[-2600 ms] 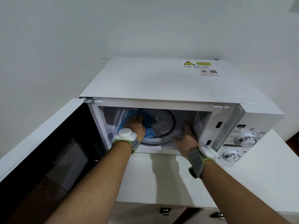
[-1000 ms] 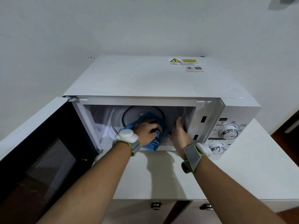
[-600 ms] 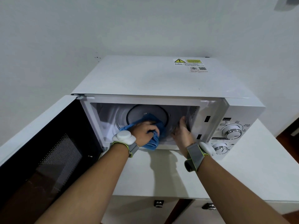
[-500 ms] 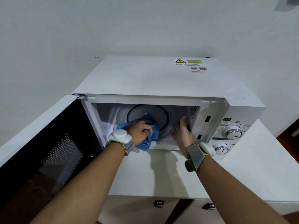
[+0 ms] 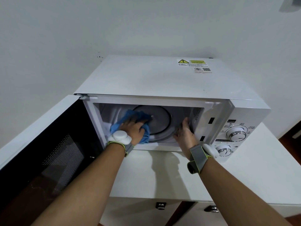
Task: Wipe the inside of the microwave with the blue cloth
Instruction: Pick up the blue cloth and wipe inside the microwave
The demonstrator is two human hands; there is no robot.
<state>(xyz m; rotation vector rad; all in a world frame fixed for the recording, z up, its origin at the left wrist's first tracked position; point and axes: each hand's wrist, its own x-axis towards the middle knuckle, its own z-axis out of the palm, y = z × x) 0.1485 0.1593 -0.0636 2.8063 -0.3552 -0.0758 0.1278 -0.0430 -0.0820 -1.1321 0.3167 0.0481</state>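
Observation:
A white microwave stands on a white counter with its door swung open to the left. Inside lies a round glass turntable. My left hand is inside the cavity at the left, pressing a crumpled blue cloth onto the floor and the left edge of the turntable. My right hand rests inside at the right, fingers spread against the turntable's right rim near the vented side wall. It holds nothing. Both wrists carry grey bands with white pods.
The control panel with two silver knobs sits on the microwave's right front. The white counter extends to the right and front, with cabinet knobs below its edge. A white wall stands close behind.
My left hand has moved the blue cloth from the front middle of the cavity leftward and deeper, onto the turntable's left edge. My right hand has stayed at the right side.

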